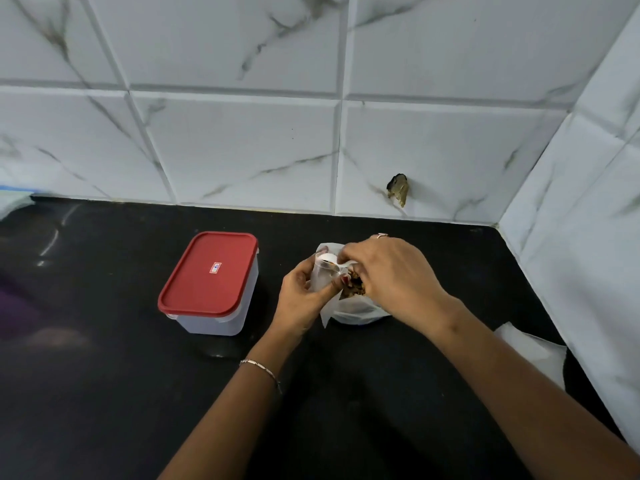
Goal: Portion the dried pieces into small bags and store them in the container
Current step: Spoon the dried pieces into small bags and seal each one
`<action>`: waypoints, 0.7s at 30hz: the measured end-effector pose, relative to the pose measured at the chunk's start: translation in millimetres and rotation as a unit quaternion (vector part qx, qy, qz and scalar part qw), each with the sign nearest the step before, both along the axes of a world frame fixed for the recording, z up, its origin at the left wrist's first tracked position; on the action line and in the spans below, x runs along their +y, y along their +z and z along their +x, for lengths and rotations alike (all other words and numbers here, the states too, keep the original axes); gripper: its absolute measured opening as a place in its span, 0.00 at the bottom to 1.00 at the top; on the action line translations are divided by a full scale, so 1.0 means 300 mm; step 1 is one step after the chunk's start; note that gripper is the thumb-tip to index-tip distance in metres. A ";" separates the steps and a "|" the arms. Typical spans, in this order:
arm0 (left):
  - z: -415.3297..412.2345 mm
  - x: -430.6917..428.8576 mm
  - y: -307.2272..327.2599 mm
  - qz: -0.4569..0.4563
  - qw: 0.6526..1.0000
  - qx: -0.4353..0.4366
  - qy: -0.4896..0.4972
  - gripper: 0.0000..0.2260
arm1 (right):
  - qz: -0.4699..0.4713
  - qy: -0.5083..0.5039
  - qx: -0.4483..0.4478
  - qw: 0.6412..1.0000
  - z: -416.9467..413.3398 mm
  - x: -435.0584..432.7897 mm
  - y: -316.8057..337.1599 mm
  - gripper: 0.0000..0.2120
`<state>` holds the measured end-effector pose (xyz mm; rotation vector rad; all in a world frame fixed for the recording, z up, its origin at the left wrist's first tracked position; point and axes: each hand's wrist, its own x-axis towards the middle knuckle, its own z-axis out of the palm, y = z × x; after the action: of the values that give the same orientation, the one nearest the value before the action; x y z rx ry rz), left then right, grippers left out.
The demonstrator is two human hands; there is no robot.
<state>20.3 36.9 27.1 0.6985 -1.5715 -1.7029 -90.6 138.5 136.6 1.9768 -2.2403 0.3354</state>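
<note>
Left hand (pixel 304 292) pinches small clear bag (pixel 323 271) open; right hand (pixel 388 271) fingers curl into larger bag of dried pieces (pixel 355 289), near countertop (pixel 104 375) back-right corner. Risk: pieces miss narrow mouth, scatter. Red-lidded container (pixel 209 282) closed, left.

red lid (pixel 209 271), black counter (pixel 104 393), grey-veined white tiles (pixel 242 140)

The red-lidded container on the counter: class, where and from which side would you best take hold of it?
Grip the container by its two long side walls just under the red lid, coming from above. It stands upright and closed, the lid's rim overhangs, and the counter around it is bare.
</note>
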 end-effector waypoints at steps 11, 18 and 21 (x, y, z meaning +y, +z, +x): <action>0.004 -0.010 0.019 -0.012 1.000 0.013 -0.001 0.27 | -0.087 0.113 0.102 0.985 -0.021 0.009 -0.043 0.14; 0.000 -0.009 -0.002 0.017 1.000 -0.004 -0.002 0.22 | -0.072 -0.104 -0.372 0.920 -0.066 -0.006 -0.103 0.10; 0.003 -0.010 -0.017 0.023 1.000 -0.017 -0.010 0.23 | -0.060 -0.174 -0.574 0.798 -0.094 -0.002 -0.142 0.12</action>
<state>21.1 33.9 21.9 0.7413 -1.5709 -1.7557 -119.0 137.9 94.0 1.2982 -2.9456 1.9822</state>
